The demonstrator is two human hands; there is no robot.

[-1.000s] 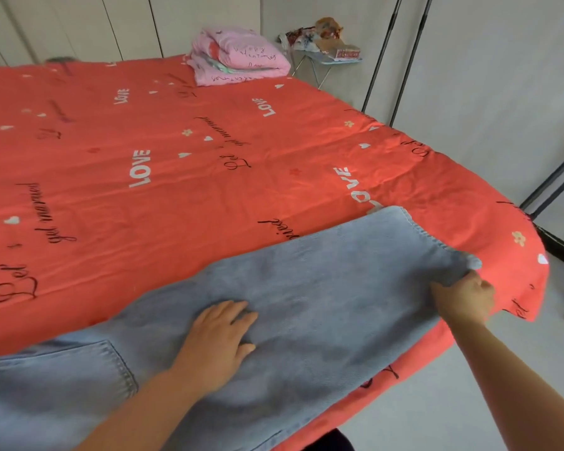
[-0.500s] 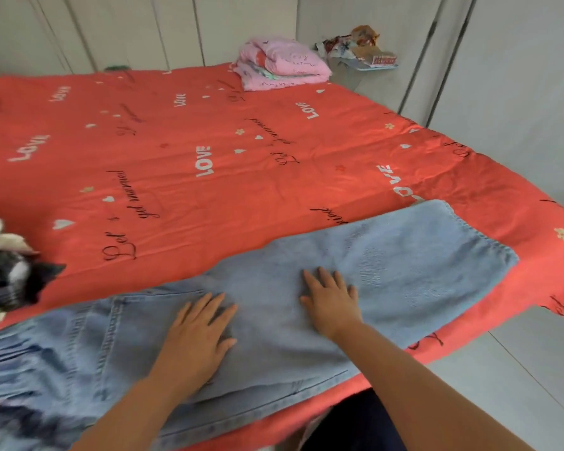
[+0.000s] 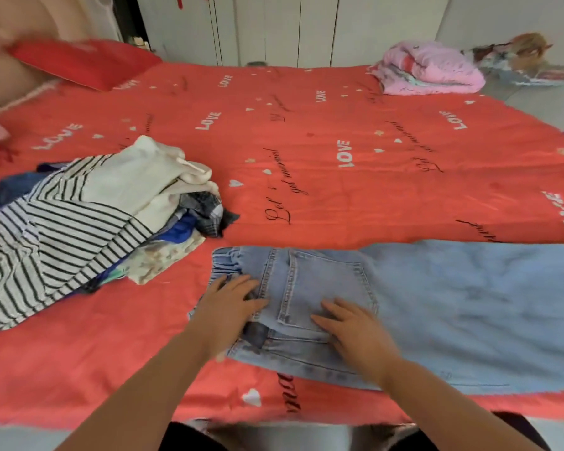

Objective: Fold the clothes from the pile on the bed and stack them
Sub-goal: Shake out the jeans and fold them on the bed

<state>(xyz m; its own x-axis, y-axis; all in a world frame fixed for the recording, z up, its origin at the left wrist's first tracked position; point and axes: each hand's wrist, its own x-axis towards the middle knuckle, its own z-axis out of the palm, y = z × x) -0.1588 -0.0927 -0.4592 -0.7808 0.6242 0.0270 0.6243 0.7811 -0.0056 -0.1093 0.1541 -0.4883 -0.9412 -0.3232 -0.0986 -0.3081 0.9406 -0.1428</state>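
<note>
Light blue jeans [image 3: 453,307] lie flat along the near edge of the red bed, legs running off to the right, waistband to the left. My left hand [image 3: 230,307] rests flat with spread fingers on the waistband end. Just right of it, my right hand [image 3: 352,327] presses flat by the back pocket. A pile of unfolded clothes [image 3: 88,216] sits to the left: a black-and-white striped top, a cream garment, blue and checked pieces.
The red bedspread [image 3: 306,157] with "LOVE" print covers the bed. A folded pink stack [image 3: 430,68] lies at the far right corner, with a cluttered small table [image 3: 528,65] beyond it. A red pillow [image 3: 82,61] sits far left.
Both hands slid left along the jeans from the leg toward the waistband. My view swung left, bringing the clothes pile and pillow into sight.
</note>
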